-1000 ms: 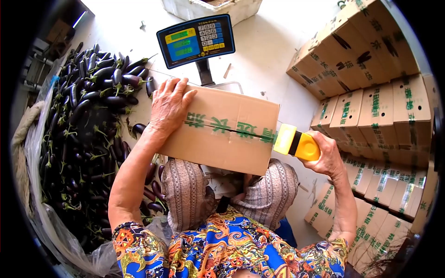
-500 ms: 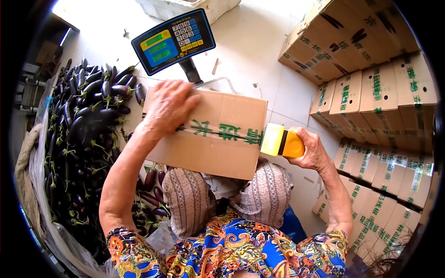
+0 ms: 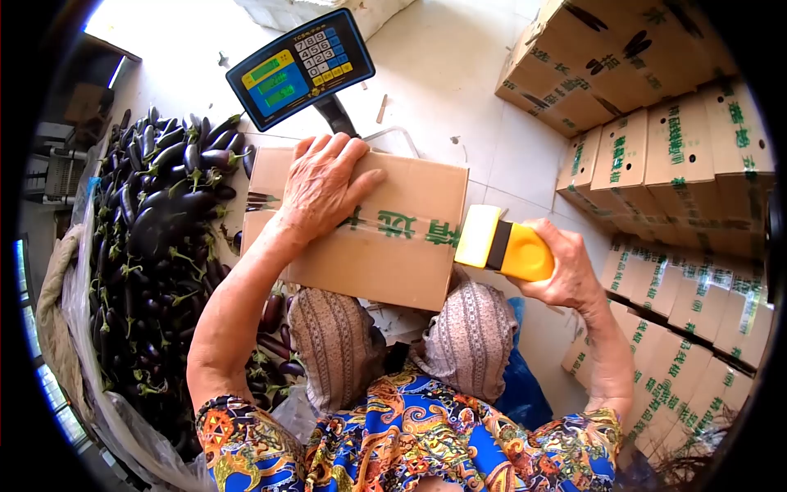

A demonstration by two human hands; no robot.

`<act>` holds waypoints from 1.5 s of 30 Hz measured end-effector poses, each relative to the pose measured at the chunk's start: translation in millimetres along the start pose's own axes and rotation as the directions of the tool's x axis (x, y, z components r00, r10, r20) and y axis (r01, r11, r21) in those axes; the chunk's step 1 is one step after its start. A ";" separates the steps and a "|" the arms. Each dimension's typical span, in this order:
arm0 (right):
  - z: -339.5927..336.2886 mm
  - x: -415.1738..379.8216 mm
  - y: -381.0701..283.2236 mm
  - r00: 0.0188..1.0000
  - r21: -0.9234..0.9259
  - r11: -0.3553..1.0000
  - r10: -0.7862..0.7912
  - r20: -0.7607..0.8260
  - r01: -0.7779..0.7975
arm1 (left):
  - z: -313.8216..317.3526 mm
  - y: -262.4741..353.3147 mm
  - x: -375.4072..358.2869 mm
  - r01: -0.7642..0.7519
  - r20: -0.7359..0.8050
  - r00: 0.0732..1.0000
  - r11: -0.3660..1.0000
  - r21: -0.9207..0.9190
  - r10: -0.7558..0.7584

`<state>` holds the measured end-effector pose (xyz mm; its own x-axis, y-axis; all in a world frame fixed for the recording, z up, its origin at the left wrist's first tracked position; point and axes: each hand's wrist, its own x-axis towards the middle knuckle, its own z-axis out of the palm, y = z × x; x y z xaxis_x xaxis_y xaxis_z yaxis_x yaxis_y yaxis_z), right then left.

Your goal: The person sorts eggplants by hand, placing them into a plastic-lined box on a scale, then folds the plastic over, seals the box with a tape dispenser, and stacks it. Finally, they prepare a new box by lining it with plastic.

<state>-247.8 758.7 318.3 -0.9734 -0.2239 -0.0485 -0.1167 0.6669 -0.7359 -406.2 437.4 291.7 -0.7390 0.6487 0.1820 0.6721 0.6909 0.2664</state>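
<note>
A closed cardboard box with green lettering lies in front of my knees. Shiny clear tape runs along its top seam. My left hand rests on the box top, fingers extended over its far half and thumb apart. At the box's right end is a yellow tape dispenser, its wide front touching or very near the box edge. My right hand is wrapped round the dispenser's rear. How the tape leaves the dispenser is hard to make out.
A scale display stands beyond the box on a post. Many dark eggplants lie heaped at the left on plastic sheeting. Stacked cartons line the right side. A white foam container sits at the top.
My left hand has slid right along the box top, uncovering printed eggplants at the left. The dark seam now looks covered by tape. The dispenser has tilted slightly and moved a little right.
</note>
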 end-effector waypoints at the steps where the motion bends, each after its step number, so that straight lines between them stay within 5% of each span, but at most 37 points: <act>1: -2.8 -0.8 -6.9 1.000 -0.036 0.999 -0.026 -0.005 0.026 | -4.0 1.1 -0.3 -0.001 0.033 0.999 1.000 -0.005 0.001; 7: -34.8 8.1 -47.2 0.980 -0.160 0.970 -0.193 -0.043 0.184 | -1.1 -2.8 -3.5 0.009 0.119 0.993 0.999 0.036 -0.014; 11: -28.3 3.3 -33.8 0.994 -0.193 0.975 -0.107 0.023 0.110 | 3.1 -5.2 -4.6 -0.003 0.065 0.998 0.999 0.051 0.000; 29: 65.5 -11.8 78.5 0.995 0.116 0.991 -0.059 -0.077 0.068 | 3.7 -3.0 -5.9 0.001 0.042 0.999 0.999 0.052 -0.004; 35: 84.2 -66.9 146.6 0.991 -0.125 0.984 0.121 -0.060 -0.127 | 3.2 1.0 -3.7 0.013 0.027 1.000 0.998 0.065 -0.014; 41: 46.9 -39.9 70.5 0.912 -0.446 0.835 0.401 0.091 -0.323 | 6.9 2.9 -4.0 -0.003 0.002 1.000 0.994 0.106 0.003; 44: 66.4 -6.1 63.9 0.981 -0.614 0.788 0.088 0.172 0.037 | 7.6 5.2 -4.6 -0.010 -0.022 1.000 0.995 0.099 0.012; 45: 78.7 15.8 61.8 0.963 -0.666 0.741 0.109 0.246 0.086 | 7.5 6.8 -3.4 -0.009 -0.029 1.000 0.995 0.095 0.012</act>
<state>-254.9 740.4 218.9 -0.9020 -0.3172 -0.2930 -0.3010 0.9484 -0.1001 -398.8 442.3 285.8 -0.7322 0.6472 0.2121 0.6800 0.7122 0.1741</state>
